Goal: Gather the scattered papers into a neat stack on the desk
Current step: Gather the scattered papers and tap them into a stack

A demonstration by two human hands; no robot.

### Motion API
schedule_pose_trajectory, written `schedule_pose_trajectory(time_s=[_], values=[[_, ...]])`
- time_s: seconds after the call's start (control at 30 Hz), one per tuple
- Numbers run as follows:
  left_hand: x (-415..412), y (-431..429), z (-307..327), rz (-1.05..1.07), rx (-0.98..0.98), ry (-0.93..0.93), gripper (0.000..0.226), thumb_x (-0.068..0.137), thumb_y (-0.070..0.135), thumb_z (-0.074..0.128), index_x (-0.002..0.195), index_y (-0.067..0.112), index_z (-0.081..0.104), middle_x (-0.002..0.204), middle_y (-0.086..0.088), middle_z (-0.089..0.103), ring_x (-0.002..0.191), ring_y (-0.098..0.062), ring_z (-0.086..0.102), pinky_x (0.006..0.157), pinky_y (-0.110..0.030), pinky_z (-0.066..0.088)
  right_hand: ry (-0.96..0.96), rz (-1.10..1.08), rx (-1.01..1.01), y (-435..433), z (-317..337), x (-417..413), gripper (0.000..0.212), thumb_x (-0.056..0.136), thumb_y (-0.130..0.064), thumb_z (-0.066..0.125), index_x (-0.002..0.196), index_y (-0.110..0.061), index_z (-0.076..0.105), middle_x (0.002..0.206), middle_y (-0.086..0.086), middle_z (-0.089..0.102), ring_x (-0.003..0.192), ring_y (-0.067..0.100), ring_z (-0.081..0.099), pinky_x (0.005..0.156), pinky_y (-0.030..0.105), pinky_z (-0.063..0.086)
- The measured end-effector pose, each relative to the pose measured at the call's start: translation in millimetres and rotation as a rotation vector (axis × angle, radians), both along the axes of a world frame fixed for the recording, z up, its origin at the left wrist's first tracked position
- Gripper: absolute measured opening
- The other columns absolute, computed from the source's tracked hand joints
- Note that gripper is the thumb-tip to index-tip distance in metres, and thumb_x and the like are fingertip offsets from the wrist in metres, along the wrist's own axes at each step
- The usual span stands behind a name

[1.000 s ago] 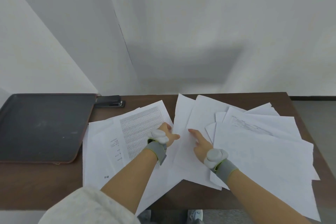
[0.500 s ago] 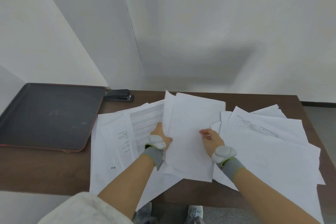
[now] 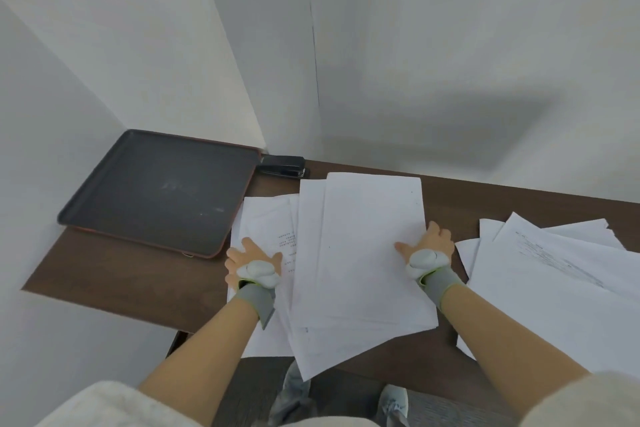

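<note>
A loose pile of white papers (image 3: 363,253) lies in the middle of the brown desk (image 3: 121,274), its sheets fanned and hanging over the front edge. Printed sheets (image 3: 266,222) stick out from under its left side. My left hand (image 3: 252,262) lies flat on those printed sheets, fingers spread, against the pile's left edge. My right hand (image 3: 431,246) sits at the pile's right edge, thumb on the top sheet and fingers splayed beside it. A second scatter of papers (image 3: 554,274) covers the right part of the desk.
A dark tray (image 3: 156,191) with a reddish rim lies at the back left, against the wall. A black stapler (image 3: 284,166) sits behind the papers next to the tray. White walls close in at the back and left. My shoes (image 3: 391,399) show below the desk's front edge.
Both hands carried the middle sheets left and laid them over the printed sheets. The hands have moved apart to the pile's two sides. The view has swung left.
</note>
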State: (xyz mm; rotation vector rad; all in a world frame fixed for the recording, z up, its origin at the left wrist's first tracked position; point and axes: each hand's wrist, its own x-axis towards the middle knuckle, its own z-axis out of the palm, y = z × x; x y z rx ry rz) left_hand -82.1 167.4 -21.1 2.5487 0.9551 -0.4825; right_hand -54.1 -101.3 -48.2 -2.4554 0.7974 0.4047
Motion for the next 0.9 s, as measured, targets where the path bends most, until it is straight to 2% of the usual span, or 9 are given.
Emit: schedule_pose_trajectory(time_s=[0.1, 0.27, 0.4, 0.5, 0.6, 0.67, 0.77, 0.83, 0.9], values=[[-3, 6, -4, 0.074, -0.036, 0.035, 0.07, 0.086, 0.045, 0.058, 0.137, 0.008, 0.028, 0.14, -0.018, 0.034, 0.13, -0.034, 0.035, 0.106, -0.045, 0.034, 0.058, -0.027, -0.02, 2, -1, 2, 0.083, 0.075, -0.042, 0.072, 0.138, -0.007, 0.031, 0.138, 0.017, 0.035, 0.128, 0.033, 0.037, 0.103, 0.035, 0.035], [-8, -2, -9, 0.011, -0.028, 0.012, 0.068, 0.086, 0.044, 0.058, 0.139, 0.013, 0.027, 0.141, -0.015, 0.033, 0.128, -0.034, 0.033, 0.102, -0.045, 0.036, 0.057, 0.047, 0.046, 12, -2, -8, 0.069, 0.073, -0.029, 0.075, 0.133, -0.025, 0.043, 0.133, 0.013, 0.034, 0.117, 0.037, 0.042, 0.099, 0.036, 0.038], [-3, -14, -9, -0.027, -0.12, -0.084, 0.072, 0.085, 0.038, 0.061, 0.142, 0.013, 0.025, 0.137, -0.017, 0.042, 0.123, -0.035, 0.044, 0.098, -0.044, 0.04, 0.096, 0.11, 0.061, 29, 3, -17, 0.061, 0.075, -0.029, 0.071, 0.131, -0.026, 0.045, 0.135, 0.011, 0.035, 0.116, 0.037, 0.046, 0.097, 0.034, 0.041], [4, -28, -9, -0.02, -0.397, -0.2, 0.077, 0.086, 0.036, 0.06, 0.145, 0.01, 0.017, 0.137, -0.018, 0.05, 0.121, -0.037, 0.052, 0.097, -0.041, 0.041, 0.083, 0.079, 0.18, 38, 10, -17, 0.069, 0.078, -0.03, 0.07, 0.137, -0.018, 0.036, 0.138, 0.016, 0.04, 0.12, 0.036, 0.05, 0.103, 0.038, 0.042], [11, -31, -16, 0.074, -0.413, -0.192, 0.086, 0.082, 0.049, 0.061, 0.145, 0.012, 0.015, 0.132, -0.015, 0.056, 0.113, -0.037, 0.058, 0.091, -0.038, 0.041, 0.094, -0.037, 0.289, 33, 17, -16, 0.081, 0.082, -0.031, 0.068, 0.143, -0.007, 0.021, 0.142, 0.019, 0.042, 0.127, 0.035, 0.046, 0.106, 0.04, 0.039], [16, -26, -25, 0.089, -0.448, -0.128, 0.087, 0.076, 0.05, 0.067, 0.139, 0.007, 0.026, 0.127, -0.016, 0.059, 0.109, -0.037, 0.06, 0.087, -0.035, 0.043, 0.152, -0.063, 0.314, 25, 18, -18, 0.079, 0.085, -0.035, 0.064, 0.143, -0.002, 0.022, 0.145, 0.018, 0.042, 0.13, 0.034, 0.045, 0.109, 0.038, 0.036], [20, -22, -37, 0.035, -0.698, -0.061, 0.061, 0.074, 0.032, 0.077, 0.12, -0.001, 0.053, 0.121, -0.02, 0.063, 0.106, -0.036, 0.062, 0.094, -0.046, 0.05, 0.241, -0.009, 0.245, 16, 17, -26, 0.071, 0.085, -0.044, 0.059, 0.138, -0.002, 0.038, 0.144, 0.013, 0.046, 0.13, 0.031, 0.046, 0.109, 0.038, 0.037], [21, -26, -38, -0.029, -0.733, -0.064, 0.051, 0.074, 0.022, 0.078, 0.116, 0.0, 0.058, 0.12, -0.02, 0.064, 0.106, -0.035, 0.062, 0.094, -0.047, 0.051, 0.234, 0.011, 0.232, 16, 16, -31, 0.068, 0.085, -0.042, 0.059, 0.137, -0.003, 0.038, 0.144, 0.012, 0.044, 0.131, 0.03, 0.044, 0.109, 0.038, 0.037], [25, -31, -36, -0.097, -0.711, -0.098, 0.057, 0.074, 0.021, 0.077, 0.121, 0.001, 0.052, 0.122, -0.017, 0.062, 0.109, -0.034, 0.06, 0.094, -0.044, 0.05, 0.16, -0.004, 0.313, 18, 16, -32, 0.061, 0.086, -0.03, 0.061, 0.135, -0.002, 0.038, 0.14, 0.014, 0.048, 0.125, 0.032, 0.049, 0.106, 0.04, 0.04]])
